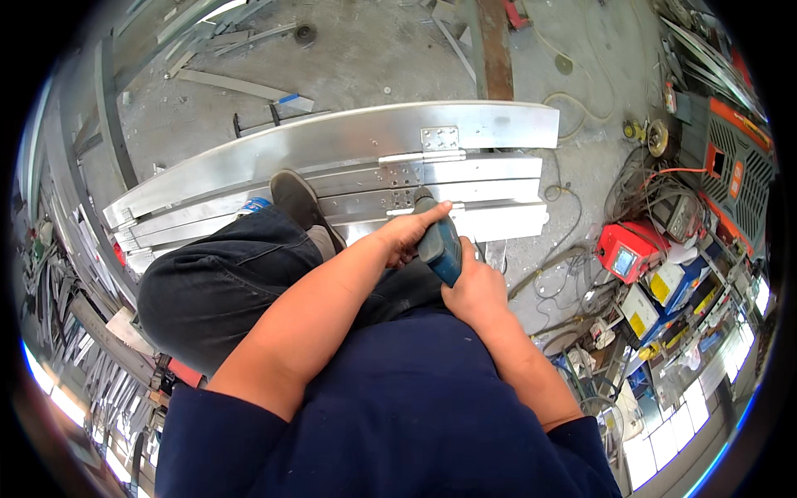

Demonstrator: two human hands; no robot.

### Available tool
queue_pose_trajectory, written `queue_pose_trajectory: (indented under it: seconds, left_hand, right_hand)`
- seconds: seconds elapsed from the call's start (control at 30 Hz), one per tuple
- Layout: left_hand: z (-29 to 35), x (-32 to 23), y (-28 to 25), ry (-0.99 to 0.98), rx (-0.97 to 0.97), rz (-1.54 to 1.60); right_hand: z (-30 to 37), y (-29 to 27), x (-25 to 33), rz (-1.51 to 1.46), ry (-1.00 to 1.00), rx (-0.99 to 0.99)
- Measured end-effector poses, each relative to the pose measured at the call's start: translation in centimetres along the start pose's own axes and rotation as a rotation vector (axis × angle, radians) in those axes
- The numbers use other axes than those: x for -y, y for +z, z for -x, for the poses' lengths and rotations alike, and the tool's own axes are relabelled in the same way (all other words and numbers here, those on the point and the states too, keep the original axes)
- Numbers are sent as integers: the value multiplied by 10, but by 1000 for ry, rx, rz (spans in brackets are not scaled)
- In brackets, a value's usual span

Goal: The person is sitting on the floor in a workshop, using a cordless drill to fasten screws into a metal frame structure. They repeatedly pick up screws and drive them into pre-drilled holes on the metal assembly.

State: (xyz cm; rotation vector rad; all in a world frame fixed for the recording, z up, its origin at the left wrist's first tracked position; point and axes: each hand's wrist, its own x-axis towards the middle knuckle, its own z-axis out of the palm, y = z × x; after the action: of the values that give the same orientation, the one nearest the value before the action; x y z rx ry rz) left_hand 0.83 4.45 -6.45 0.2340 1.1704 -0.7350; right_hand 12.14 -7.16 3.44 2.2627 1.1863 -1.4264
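A blue power tool [440, 251] with a dark front end is gripped in both my hands. Its shape is long like a grinder, but its working tip is hidden. My left hand [407, 235] wraps the front, thumb laid across the top. Around the rear of the body closes my right hand [478, 286]. The tool's front points at a metal hinge [403, 199] on the nearer of several long silver metal beams [481, 170]. Another hinge [438, 141] with holes sits on the far beam [349, 137]. My left shoe [297, 199] rests on the beams.
A red machine with a small screen [624, 251] stands at right, among coiled cables [635, 195] and an orange-and-grey unit [739, 166]. Cables trail over the floor. Metal offcuts [241, 83] lie beyond the beams, and scrap strips [95, 378] pile up at left.
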Motion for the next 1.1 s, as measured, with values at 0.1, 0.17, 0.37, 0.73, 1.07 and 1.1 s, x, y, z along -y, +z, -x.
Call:
queue_pose_trajectory:
  seconds: [0.1,0.17,0.37,0.73,1.07,1.1]
  left_hand:
    - [5,3,10,95,-57,190]
    - [-12,13,7,138,-1,342]
    - [-34,27,1,163,92,489]
    - [-33,16,-3,76,81,467]
    - [-29,16,2,124,81,550]
    - [-19,13,5,134,77,559]
  right_hand:
    - [-1,-3,10,51,20,66]
    - [-4,-6,13,113,4,116]
    - [-8,-7,10,178,-26,185]
    - [-17,-35,28,244,-24,223]
    - [-23,-41,26,287,-24,222]
    - [-24,-41,26,288,-22,223]
